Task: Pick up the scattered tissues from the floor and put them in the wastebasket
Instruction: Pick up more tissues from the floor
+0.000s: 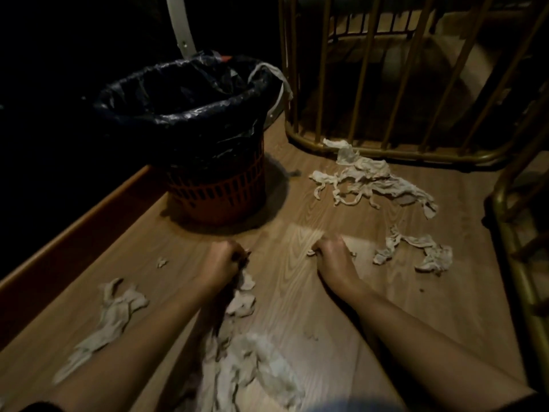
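Gathering step. Left hand [225, 258] and right hand [329, 251], in front of the wastebasket [217, 185], are fisted on tissue scraps [371, 179]; most scraps lie around them. Next, probably: lift, drop into wastebasket.

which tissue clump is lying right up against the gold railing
The long shredded clump at the far right, its top end touching the gold railing. The other clumps lie out on open floor, nearer the hands.
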Available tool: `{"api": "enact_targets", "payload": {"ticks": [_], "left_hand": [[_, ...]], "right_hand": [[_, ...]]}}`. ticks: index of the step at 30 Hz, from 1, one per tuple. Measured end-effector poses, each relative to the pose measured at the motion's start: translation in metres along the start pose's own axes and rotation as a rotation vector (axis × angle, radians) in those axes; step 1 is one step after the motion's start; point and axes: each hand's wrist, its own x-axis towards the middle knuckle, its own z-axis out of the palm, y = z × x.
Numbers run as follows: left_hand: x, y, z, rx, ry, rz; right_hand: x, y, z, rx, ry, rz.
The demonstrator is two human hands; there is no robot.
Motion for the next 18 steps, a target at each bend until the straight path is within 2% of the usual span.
{"api": "enact_targets", "payload": {"ticks": [3, 6, 8, 10, 12, 14, 15, 18], "left_hand": [[-0.05, -0.02, -0.013, -0.023, -0.067, 0.043], [-0.091, -0.026, -0.01, -0.03, -0.193, 0.017], [-0.111, -0.023, 0.0, 0.005, -0.22, 0.079], [-0.128, -0.02, 0.012, 0.003, -0.207, 0.111], [-0.143, -0.021, 0.019, -0.048, -0.129, 0.057], [-0.158, -0.026, 0.022, -0.059, -0.046, 0.004], [-0.164, -0.029, 0.022, -0.058, -0.012, -0.017], [-0.187, -0.035, 0.008, -0.041, 0.012, -0.095]], "right_hand": [[-0.017, -0.052, 0.001, 0.16, -0.119, -0.029], [-0.046, -0.107, -0.007, 0.37, -0.231, 0.095], [-0.068, -0.13, -0.012, 0.435, -0.342, 0.091], [-0.094, -0.144, -0.016, 0.399, -0.541, -0.006], [-0.123, -0.143, -0.012, 0.135, -0.702, -0.152], [-0.149, -0.132, -0.001, -0.132, -0.631, -0.321], [-0.16, -0.126, 0.004, -0.156, -0.542, -0.386], [-0.173, -0.111, 0.012, 0.011, -0.422, -0.459]]}}
